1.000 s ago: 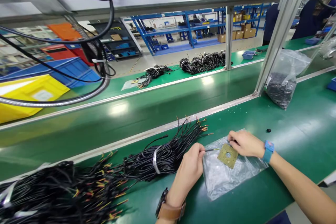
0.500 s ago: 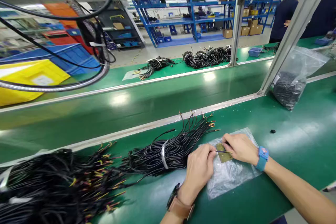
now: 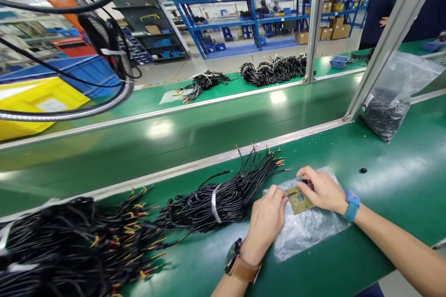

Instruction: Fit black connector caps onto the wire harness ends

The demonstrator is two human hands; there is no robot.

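Observation:
My left hand [image 3: 267, 216], a watch on its wrist, is closed in a pinch on a thin black wire [image 3: 291, 193]. The wire lies over a flat brass-coloured plate [image 3: 300, 203] with a round hole. Thumb and forefinger of my right hand [image 3: 323, 189], which has a blue band at the wrist, close around a small black piece [image 3: 305, 181] at the plate's far edge; its shape is mostly hidden. Beneath the plate is a clear plastic bag [image 3: 299, 236], flat on the green bench. A tied bundle of black cables [image 3: 226, 199] with bare coloured ends lies left of my hands.
More black cables [image 3: 62, 241] are heaped at the left. A small black part [image 3: 363, 171] lies to the right, below a filled plastic bag [image 3: 386, 111] by a metal post [image 3: 369, 51]. A metal rail [image 3: 209, 165] borders the bench. A person [image 3: 379, 14] stands far right.
My right fingers have shifted slightly up and back from the wire and now close on the small black piece. More of the plate and its hole shows. My view has tilted slightly.

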